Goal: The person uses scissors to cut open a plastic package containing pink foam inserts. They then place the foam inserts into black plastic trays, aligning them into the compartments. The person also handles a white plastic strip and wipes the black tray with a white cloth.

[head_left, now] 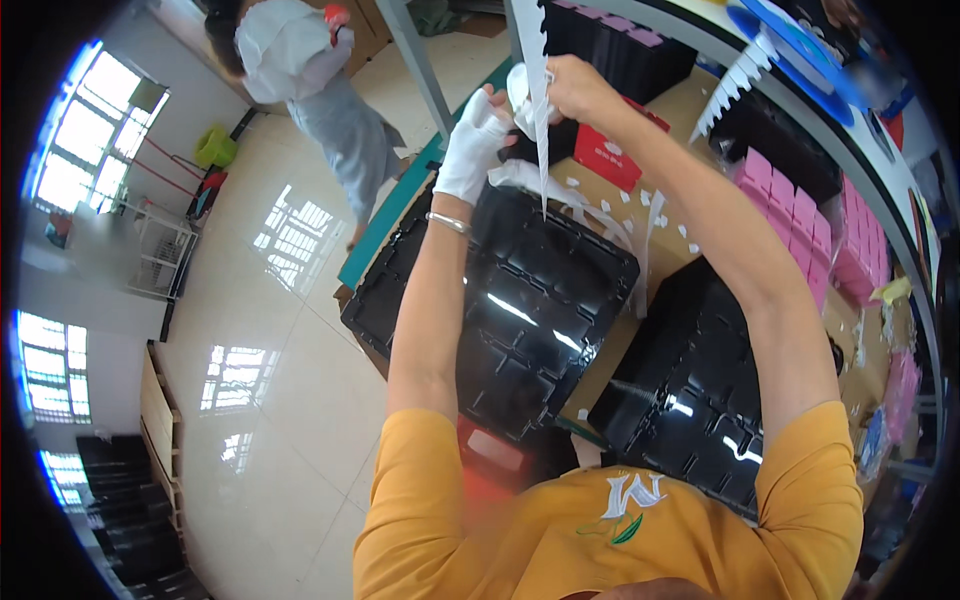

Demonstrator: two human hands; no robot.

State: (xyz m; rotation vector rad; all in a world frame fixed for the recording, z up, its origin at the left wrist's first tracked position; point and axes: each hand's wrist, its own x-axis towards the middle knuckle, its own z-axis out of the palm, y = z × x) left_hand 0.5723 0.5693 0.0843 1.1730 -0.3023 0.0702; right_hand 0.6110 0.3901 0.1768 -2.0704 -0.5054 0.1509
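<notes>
My left hand (474,150), in a white fingerless glove with a silver bracelet at the wrist, is raised over the far edge of a stack of glossy black moulded plastic trays (530,290). Its fingers are half bent, thumb apart, beside a crumpled white bundle (520,100). On the bundle's other side my bare right hand (578,90) is closed; what its fingertips grip is hidden. A long white strip with a toothed edge (536,60) hangs down in front of the bundle and the right fingertips. Red printed card (610,155) lies just beyond the trays.
More black trays (690,370) stand to the right, below my right arm. Pink boxes (785,215) sit at the far right, under a shelf edge carrying a blue reel (800,60). White scraps (645,198) litter the brown surface. Another person (340,120) stands at the upper left.
</notes>
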